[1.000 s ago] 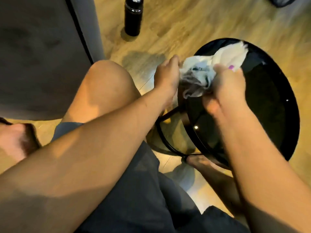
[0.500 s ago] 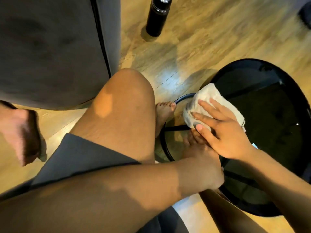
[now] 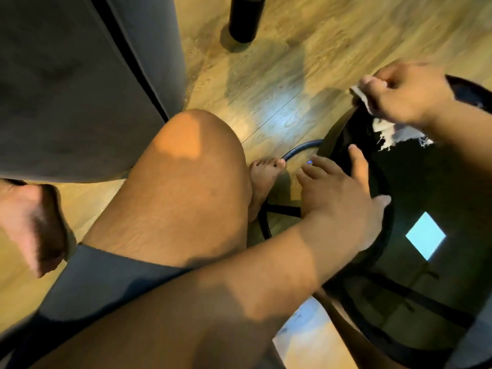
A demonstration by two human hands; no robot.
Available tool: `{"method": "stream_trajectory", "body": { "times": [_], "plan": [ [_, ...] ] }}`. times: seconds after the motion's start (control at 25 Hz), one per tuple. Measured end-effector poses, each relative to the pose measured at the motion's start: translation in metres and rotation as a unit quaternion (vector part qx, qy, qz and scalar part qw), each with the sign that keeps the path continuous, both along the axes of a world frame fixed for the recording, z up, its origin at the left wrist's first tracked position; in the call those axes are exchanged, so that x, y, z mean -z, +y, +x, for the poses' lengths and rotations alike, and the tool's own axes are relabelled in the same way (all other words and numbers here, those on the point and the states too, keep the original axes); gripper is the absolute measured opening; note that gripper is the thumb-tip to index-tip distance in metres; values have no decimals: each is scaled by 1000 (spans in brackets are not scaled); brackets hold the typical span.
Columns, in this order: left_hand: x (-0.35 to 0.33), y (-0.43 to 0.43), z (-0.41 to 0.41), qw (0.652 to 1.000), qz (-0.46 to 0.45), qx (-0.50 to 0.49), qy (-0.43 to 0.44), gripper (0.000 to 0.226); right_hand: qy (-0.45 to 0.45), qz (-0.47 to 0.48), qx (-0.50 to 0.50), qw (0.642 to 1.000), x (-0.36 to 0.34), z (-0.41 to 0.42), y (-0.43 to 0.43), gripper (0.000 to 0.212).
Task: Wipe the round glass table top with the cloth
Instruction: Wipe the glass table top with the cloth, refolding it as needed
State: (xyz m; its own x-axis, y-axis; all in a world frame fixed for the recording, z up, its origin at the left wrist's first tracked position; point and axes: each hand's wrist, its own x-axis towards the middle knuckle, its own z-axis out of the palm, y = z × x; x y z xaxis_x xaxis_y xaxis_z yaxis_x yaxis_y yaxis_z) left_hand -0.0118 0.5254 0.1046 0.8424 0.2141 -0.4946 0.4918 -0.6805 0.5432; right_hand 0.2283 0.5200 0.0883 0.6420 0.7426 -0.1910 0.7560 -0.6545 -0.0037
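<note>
The round black glass table top fills the right side of the head view, with a bright window reflection in it. My right hand grips the crumpled white cloth at the table's far left rim; most of the cloth is hidden under the hand, and a white patch shows on the glass just below it. My left hand rests flat on the left rim with fingers spread, holding nothing.
My bare knee and foot are close to the table's black ring base. A black bottle stands on the wooden floor at the back. A grey sofa fills the left.
My right hand has carried the cloth from the near-left part of the glass to the far left rim. My left hand has come up onto the rim with fingers spread.
</note>
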Motion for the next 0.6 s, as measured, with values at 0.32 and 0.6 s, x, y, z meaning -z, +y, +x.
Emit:
{"method": "stream_trajectory", "body": {
  "times": [0.32, 0.6],
  "plan": [
    [21, -17, -4, 983, -103, -124, -87, 71, 123, 165, -247, 947, 14, -81, -21, 42],
    [35, 1, 11, 976, -106, -108, -157, 63, 17, 108, -90, 990, 11, 29, -25, 53]
  ]
}}
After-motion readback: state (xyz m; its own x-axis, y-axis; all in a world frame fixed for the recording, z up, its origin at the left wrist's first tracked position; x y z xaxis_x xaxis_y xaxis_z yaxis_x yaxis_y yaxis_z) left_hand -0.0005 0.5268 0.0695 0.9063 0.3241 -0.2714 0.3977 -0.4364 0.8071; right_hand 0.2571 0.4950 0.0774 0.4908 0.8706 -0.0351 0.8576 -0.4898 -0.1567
